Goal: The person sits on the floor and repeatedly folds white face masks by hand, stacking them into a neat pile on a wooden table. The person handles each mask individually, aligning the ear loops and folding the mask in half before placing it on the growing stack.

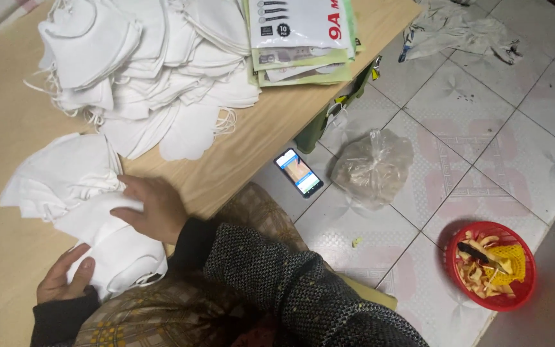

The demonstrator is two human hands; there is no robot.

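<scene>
Two hands (pixel 107 241) press soft, curved white masks (pixel 107 241) on pale wood.

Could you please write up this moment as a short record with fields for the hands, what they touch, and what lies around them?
Left hand: open, resting on the near stack of white masks
Right hand: flat on top of that stack
Table: light wood; big mask heap; flat packets at far edge
Floor: tiled; lit phone, clear plastic bag, red basket of peelings
</scene>
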